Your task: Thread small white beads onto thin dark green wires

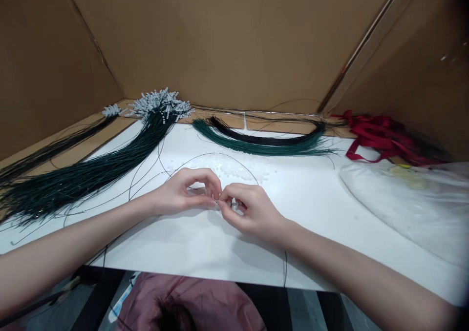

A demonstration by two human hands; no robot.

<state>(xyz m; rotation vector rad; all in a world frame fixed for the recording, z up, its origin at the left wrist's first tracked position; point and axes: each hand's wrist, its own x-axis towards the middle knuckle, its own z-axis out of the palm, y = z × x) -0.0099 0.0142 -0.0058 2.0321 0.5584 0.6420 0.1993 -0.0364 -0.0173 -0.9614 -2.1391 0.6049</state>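
Note:
My left hand (190, 189) and my right hand (251, 206) meet fingertip to fingertip above the white board (183, 248). Both are closed in a pinch on a thin dark wire (220, 154), which loops up behind them. Tiny white beads show at the fingertips and under the curled right fingers; the fingers mostly hide them. Just beyond my hands, loose white beads (238, 171) lie scattered on the board.
Bead-tipped green wires (128, 160) lie in a thick bundle at left, beside a thinner bundle (73, 138). Curved bare green wires (264, 147) rest at the back. A red ribbon (381, 135) and a clear plastic bag (414, 199) are at right. Cardboard walls (227, 43) enclose the back and sides.

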